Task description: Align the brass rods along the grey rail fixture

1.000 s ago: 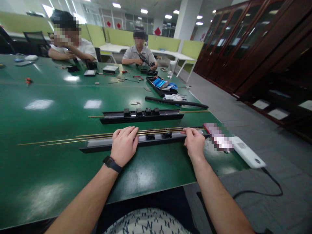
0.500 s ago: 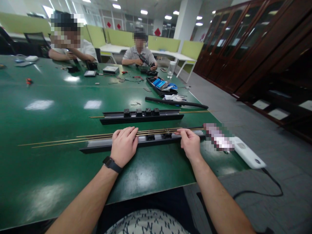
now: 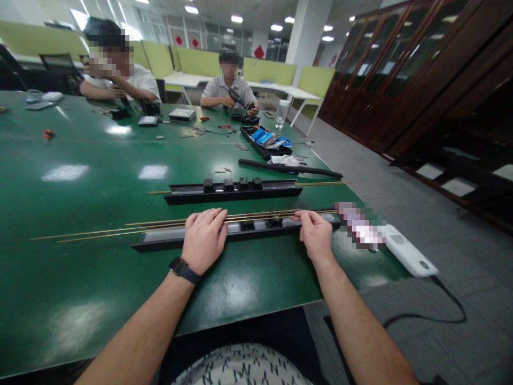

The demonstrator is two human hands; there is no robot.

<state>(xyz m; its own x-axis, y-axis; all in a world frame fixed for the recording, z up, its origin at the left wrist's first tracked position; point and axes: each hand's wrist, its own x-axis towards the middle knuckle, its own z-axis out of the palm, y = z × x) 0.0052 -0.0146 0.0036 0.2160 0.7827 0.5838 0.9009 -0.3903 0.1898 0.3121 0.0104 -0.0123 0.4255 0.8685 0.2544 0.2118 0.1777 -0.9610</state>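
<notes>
A long black rail [image 3: 158,245] with a pale inner channel lies across the table in front of me. Several thin brass rods [image 3: 100,231] run along it and stick out past its left end. My left hand [image 3: 205,235] lies over the rail's left half, its fingers together and curled over the rail and rods. Toward the rail's right end, my right hand [image 3: 315,231] pinches a brass rod between thumb and forefinger. Two small black blocks, one of them a black block [image 3: 247,223], sit in the channel between my hands. My palms hide parts of the rail.
Behind lies a second black rail [image 3: 232,197] with several black blocks. Farther back are a black strip [image 3: 290,169], white gloves [image 3: 286,160] and a tool tray [image 3: 264,141]. At right are a blurred-out phone [image 3: 358,227] and a white power strip [image 3: 411,251]. Two people sit across the table [image 3: 100,160].
My right hand has slid slightly to the right, and the left end of one brass rod has shifted right with it. My left hand has stayed in place.
</notes>
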